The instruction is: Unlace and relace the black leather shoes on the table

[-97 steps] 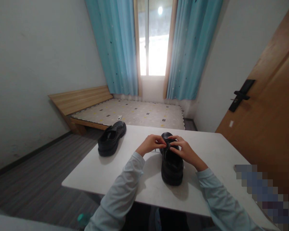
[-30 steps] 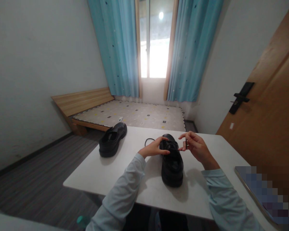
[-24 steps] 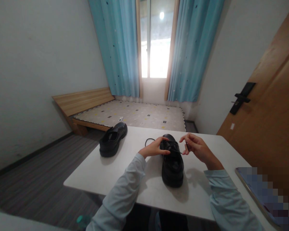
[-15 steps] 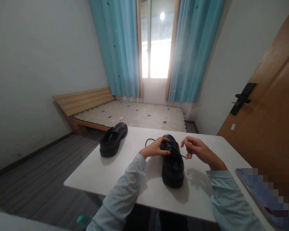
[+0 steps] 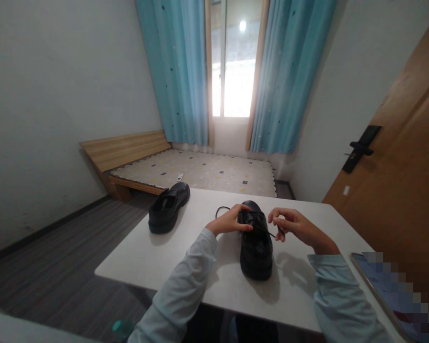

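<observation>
On the left part of the white bench (image 5: pixel 146 259) lies a black shoe (image 5: pixel 168 207), toe pointing away, untouched and well apart from both hands; whether it carries a lace cannot be made out. Toward the middle, the left hand (image 5: pixel 229 221) rests on the near side of a second black shoe (image 5: pixel 256 240), its fingers (image 5: pixel 245 226) pressed onto the laced front, steadying it rather than closing round anything. A loose end of black lace (image 5: pixel 221 209) curls on the bench just beyond this hand. Right of the shoe, the right hand (image 5: pixel 289 225) hovers just beside it, thumb and forefinger pinched on the other lace end, which runs taut from the eyelets. As a judgement, the lacing of this shoe looks partly done: the lace is threaded through the front, yet both ends hang free and no knot or bow shows. At the far right edge sits a blurred flat object (image 5: pixel 396 297), and behind the bench stand a bed (image 5: pixel 200 169) and blue curtains (image 5: pixel 178 71).
</observation>
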A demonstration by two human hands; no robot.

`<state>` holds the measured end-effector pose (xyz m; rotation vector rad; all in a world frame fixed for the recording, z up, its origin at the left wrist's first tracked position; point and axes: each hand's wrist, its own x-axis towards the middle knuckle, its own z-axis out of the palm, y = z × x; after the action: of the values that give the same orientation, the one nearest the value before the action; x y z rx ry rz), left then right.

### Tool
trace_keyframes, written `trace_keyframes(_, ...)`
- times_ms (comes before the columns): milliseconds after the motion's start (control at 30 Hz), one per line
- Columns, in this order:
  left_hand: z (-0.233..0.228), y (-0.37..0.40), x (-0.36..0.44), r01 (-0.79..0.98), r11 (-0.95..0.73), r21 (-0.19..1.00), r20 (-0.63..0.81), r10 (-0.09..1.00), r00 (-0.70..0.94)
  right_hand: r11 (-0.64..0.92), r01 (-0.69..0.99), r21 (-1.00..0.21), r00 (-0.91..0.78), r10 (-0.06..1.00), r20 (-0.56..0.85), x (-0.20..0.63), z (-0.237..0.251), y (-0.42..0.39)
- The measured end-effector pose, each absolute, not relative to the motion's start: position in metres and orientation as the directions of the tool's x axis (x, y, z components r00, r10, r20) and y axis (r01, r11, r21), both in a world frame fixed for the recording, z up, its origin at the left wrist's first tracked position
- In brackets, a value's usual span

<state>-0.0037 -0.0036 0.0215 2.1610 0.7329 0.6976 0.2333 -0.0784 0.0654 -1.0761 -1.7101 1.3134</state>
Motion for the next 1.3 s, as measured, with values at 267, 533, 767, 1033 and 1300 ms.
trace_keyframes(267, 0.023, -0.004, -0.004, 0.258, -0.518, 0.816, 0.231, 0.701, 0.675, 0.147, 0.158, -0.976, -0.509, 0.860, 0.048, 0.237, 0.070, -0.084)
trace_keyframes(533, 0.018, 0.014, -0.010, 0.389, -0.455, 0.801, 0.344, 0.882, 0.322, 0.244, 0.000, -0.970, -0.176, 0.955, 0.240, 0.229, 0.060, -0.071)
trace_keyframes(767, 0.015, 0.015, -0.022, 0.719, -0.539, 0.439, 0.324, 0.841, 0.434, 0.297, -0.015, -0.955, 0.020, 0.955, 0.297, 0.219, 0.041, -0.056)
trace_keyframes(1033, 0.011, 0.013, -0.022, 0.754, -0.570, 0.326, 0.136, 0.818, 0.559, 0.309, 0.095, -0.946, 0.119, 0.940, 0.319, 0.208, 0.034, -0.051)
trace_keyframes(1300, 0.014, 0.008, -0.019, 0.804, -0.521, 0.288, 0.068, 0.848, 0.525, 0.307, 0.162, -0.938, 0.148, 0.932, 0.331, 0.207, 0.026, -0.045)
